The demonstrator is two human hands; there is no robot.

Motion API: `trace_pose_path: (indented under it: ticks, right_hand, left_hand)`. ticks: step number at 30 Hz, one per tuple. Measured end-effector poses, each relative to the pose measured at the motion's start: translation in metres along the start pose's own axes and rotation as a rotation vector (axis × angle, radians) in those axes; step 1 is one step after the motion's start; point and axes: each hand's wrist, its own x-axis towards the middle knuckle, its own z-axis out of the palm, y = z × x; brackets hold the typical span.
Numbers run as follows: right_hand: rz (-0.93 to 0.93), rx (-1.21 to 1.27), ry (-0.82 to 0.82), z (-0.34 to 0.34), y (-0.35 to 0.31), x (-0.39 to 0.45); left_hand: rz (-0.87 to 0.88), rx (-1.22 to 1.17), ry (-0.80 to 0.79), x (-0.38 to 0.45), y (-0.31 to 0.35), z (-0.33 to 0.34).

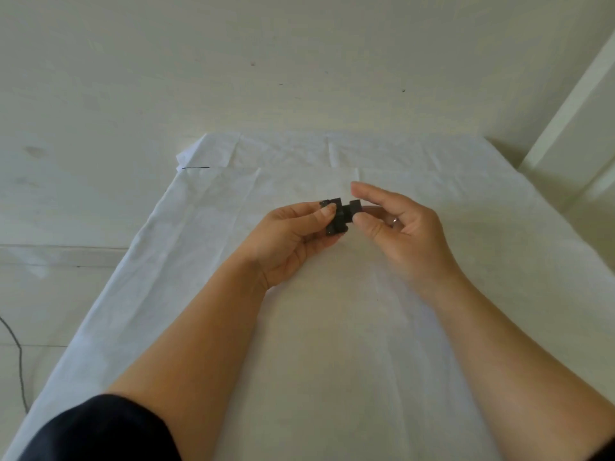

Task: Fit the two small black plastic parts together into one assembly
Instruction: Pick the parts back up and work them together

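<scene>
My left hand pinches the larger black part above the white cloth; my right hand pinches the smaller black part against it. Risk: pushing off-axis jams the fit, or a loose pinch drops it. Forearms angle inward, wrists raised.

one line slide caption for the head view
Two bare hands press two black plastic parts together above a white cloth.

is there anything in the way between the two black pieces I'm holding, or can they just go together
Nothing visible separates them. The larger black part in the left hand and the smaller black part pinched by the right hand already meet above the white cloth.
</scene>
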Motion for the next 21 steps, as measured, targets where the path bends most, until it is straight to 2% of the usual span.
trace_pose_path:
  ticks: [5, 14, 21]
  right_hand:
    - [0.044, 0.023, 0.079, -0.0017, 0.0036, 0.0014]
    - [-0.015, 0.014, 0.023, -0.0012, 0.0017, -0.0003]
    - [-0.102, -0.035, -0.022, -0.0004, -0.0010, -0.0002]
  left_hand:
    - [0.064, 0.020, 0.015, 0.0008, -0.0026, 0.0024]
    - [0.063, 0.105, 0.069, -0.0014, -0.0008, 0.0049]
    - [-0.019, 0.096, 0.102, -0.0005, 0.0017, 0.0020]
